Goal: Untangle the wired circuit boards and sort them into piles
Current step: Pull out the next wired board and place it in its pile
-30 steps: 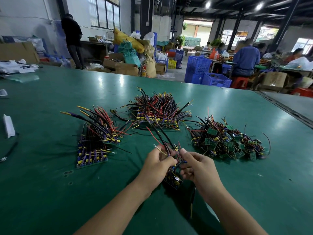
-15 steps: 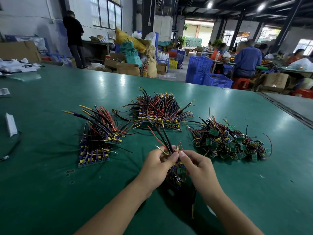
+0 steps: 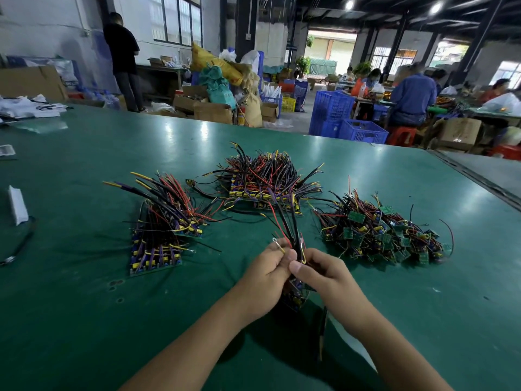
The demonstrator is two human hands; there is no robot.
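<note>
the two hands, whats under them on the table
Between and below the left hand and right hand, a small bundle of circuit boards shows, its wires rising past the fingers. How many boards there are is hidden by the hands.

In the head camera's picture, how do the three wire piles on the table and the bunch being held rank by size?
1. Left pile, middle pile, right pile: much alike; the middle lies farther off, so unranked.
2. Held bunch: clearly smallest, though nearest.
</note>
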